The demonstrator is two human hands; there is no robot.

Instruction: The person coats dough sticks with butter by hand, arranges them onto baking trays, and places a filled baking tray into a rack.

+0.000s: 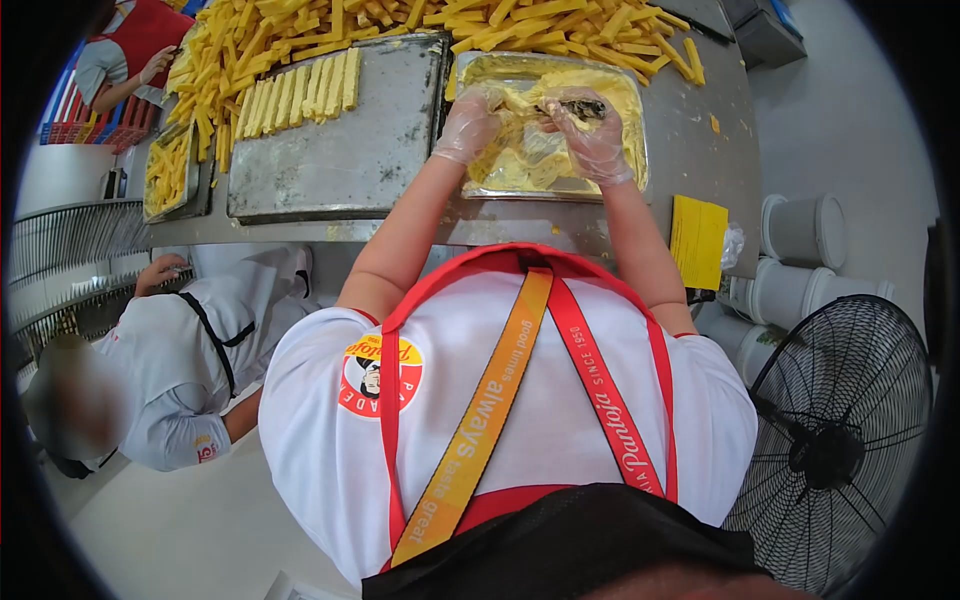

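Both my hands wear clear plastic gloves and are over a metal tray (pixel 462 75) of pale yellow cream (pixel 625 95). My left hand (pixel 470 125) is at the tray's left side, its fingers closed around the end of a cream-smeared yellow stick (pixel 520 100). Close by on the right, my right hand (pixel 595 140) grips a dark, cream-smeared tool (pixel 583 107); its exact kind is hidden by the fingers. Left of the tray, a flat baking sheet (pixel 330 165) carries a row of cream-coated sticks (pixel 300 95) along its far edge.
A large pile of yellow sticks (pixel 560 25) lies at the back of the table. A smaller tray of sticks (pixel 168 172) stands far left. A yellow cloth or pad (pixel 697 240) hangs at the front edge. Nearby are a fan (pixel 830 455), white buckets (pixel 800 230) and two other people.
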